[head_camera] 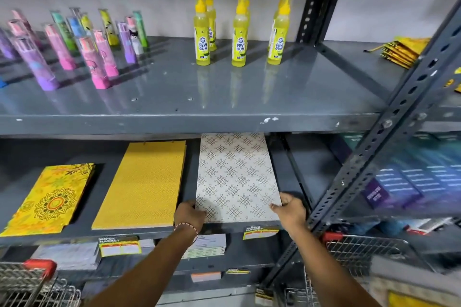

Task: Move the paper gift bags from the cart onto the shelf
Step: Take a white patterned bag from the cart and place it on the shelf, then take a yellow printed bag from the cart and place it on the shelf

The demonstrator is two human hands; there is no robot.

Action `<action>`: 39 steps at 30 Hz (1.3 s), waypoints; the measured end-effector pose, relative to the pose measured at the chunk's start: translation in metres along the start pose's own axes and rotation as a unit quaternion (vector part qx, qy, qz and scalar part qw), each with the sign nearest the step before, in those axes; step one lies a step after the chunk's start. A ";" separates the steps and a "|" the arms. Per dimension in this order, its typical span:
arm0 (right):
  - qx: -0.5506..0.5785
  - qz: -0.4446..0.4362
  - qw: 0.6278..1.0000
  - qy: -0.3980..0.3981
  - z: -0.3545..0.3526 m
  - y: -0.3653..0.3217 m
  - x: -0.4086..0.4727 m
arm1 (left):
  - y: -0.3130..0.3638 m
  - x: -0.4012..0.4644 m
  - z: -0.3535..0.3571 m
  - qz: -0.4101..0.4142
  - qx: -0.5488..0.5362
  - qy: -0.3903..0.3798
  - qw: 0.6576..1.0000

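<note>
— Where are we keeping the gift bags right now?

— We're seeing three flat stacks lying on the middle shelf (149, 234): a yellow mandala-print stack (47, 199) at the left, a plain mustard stack (144, 184) beside it, and the white patterned stack (234, 177) at the right.

— And our hands?

— We're gripping the white stack at its near corners. Our left hand (190, 215) is pinching the left corner, fingers curled underneath; our right hand (290, 209) is pinching the right corner the same way.

— What's crowding us?

— A slanted slotted steel upright (369, 154) is crossing just beside our right hand. Wire carts (361, 249) are sitting low at both sides. Yellow glue bottles (240, 32) and pastel tubes (99, 57) are standing on the shelf above.
</note>
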State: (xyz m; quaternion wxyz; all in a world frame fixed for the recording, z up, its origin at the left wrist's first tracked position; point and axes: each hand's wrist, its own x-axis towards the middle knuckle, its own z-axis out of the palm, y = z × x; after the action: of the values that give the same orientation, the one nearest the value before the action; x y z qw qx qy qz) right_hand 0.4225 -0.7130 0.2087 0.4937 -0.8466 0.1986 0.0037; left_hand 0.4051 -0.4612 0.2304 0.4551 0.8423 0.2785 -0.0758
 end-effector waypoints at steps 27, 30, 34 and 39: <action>-0.135 -0.739 0.601 -0.272 0.346 -0.247 -0.325 | -0.282 -0.171 -0.346 -0.077 -0.124 0.558 0.817; -0.157 -0.758 0.536 -0.338 0.415 -0.237 -0.390 | -0.354 -0.187 -0.356 -0.198 -0.283 0.562 0.751; -0.227 -0.771 0.434 -0.408 0.503 -0.211 -0.442 | -0.455 -0.174 -0.345 -0.307 -0.464 0.510 0.656; -0.404 -0.710 0.307 -0.489 0.595 -0.174 -0.473 | -0.530 -0.142 -0.305 -0.408 -0.649 0.380 0.518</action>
State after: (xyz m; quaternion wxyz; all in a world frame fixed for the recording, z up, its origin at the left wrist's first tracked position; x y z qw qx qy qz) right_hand 0.1587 0.0186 0.1449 -0.0904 -0.5987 -0.7826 0.1450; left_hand -0.0368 -0.0433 0.0759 0.6454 0.0564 0.7099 0.2762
